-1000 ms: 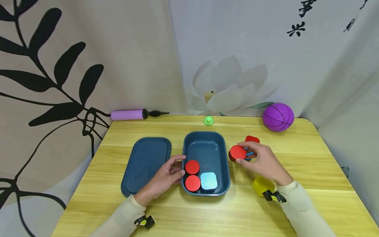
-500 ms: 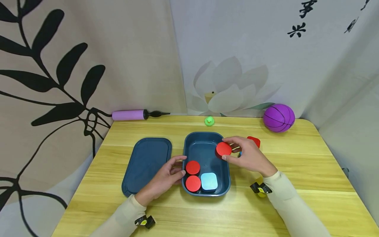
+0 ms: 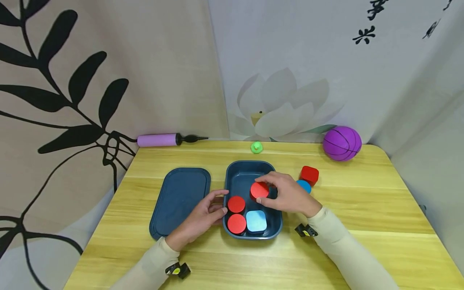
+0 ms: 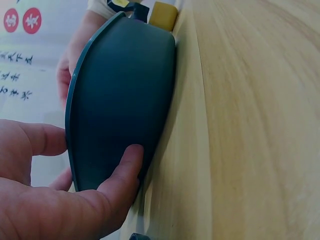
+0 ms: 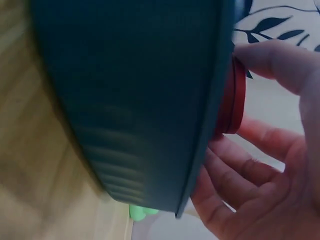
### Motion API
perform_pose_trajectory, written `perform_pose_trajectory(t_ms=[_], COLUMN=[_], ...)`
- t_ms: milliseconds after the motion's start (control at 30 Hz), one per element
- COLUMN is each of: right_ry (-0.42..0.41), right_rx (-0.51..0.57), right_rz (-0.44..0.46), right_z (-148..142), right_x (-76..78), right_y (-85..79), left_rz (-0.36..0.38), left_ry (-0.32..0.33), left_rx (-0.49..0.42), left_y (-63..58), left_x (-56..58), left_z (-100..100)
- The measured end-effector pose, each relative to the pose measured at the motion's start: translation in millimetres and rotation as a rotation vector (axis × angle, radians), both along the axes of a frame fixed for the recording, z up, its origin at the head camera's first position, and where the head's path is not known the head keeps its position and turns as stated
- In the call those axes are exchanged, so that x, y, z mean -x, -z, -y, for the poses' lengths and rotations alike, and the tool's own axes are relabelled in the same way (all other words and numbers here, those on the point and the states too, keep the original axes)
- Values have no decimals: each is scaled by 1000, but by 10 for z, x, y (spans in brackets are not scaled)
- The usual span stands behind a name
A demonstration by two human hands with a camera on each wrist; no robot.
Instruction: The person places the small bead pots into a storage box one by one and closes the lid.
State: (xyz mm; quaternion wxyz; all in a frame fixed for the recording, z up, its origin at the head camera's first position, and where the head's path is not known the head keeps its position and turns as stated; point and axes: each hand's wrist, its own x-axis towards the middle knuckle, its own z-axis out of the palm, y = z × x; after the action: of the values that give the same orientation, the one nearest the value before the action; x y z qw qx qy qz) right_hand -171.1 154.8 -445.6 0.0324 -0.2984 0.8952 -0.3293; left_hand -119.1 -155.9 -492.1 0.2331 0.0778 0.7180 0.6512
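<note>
My right hand (image 3: 290,195) pinches a red round block (image 3: 259,190) between thumb and fingers, low over the inside of a dark blue rectangular box (image 3: 250,169). In the right wrist view, the red round block (image 5: 232,97) shows past the box's rim, a dark line round its side. Two more red round blocks, one behind (image 3: 236,204) and one in front (image 3: 237,224), sit at the box's left side, beside a pale blue rounded-square block (image 3: 256,221). My left hand (image 3: 201,219) touches the box's left side, one finger resting on the outer wall (image 4: 120,90).
A matching dark blue lid (image 3: 181,201) lies left of the box. At right are a red rounded block (image 3: 309,174) and a blue round one (image 3: 304,185). A pump (image 3: 159,140), green duck (image 3: 256,147) and purple ball (image 3: 342,143) line the back. A yellow block (image 4: 163,16) appears too.
My right hand has carried the red round block left, from beside the box to inside its walls. The red and blue blocks at right are uncovered. My left hand stays put.
</note>
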Motion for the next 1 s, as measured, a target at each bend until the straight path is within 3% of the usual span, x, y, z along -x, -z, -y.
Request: perform_pose_trajectory(t_ms=[167, 467, 633, 1000], right_ry=[-17, -63, -85, -86], right_rx=[-111, -154, -218, -263], right_rz=[-38, -65, -122, -159], right_z=[98, 195, 213, 227], right_x=[-45, -107, -130, -156], right_y=[61, 154, 201, 212], left_rz=[0, -1, -2, 3], left_ry=[0, 4, 7, 11], left_rx=[4, 13, 5, -3], left_y=[-6, 5, 15, 7], left_x=[6, 10, 15, 17], left_z=[7, 8, 9, 12])
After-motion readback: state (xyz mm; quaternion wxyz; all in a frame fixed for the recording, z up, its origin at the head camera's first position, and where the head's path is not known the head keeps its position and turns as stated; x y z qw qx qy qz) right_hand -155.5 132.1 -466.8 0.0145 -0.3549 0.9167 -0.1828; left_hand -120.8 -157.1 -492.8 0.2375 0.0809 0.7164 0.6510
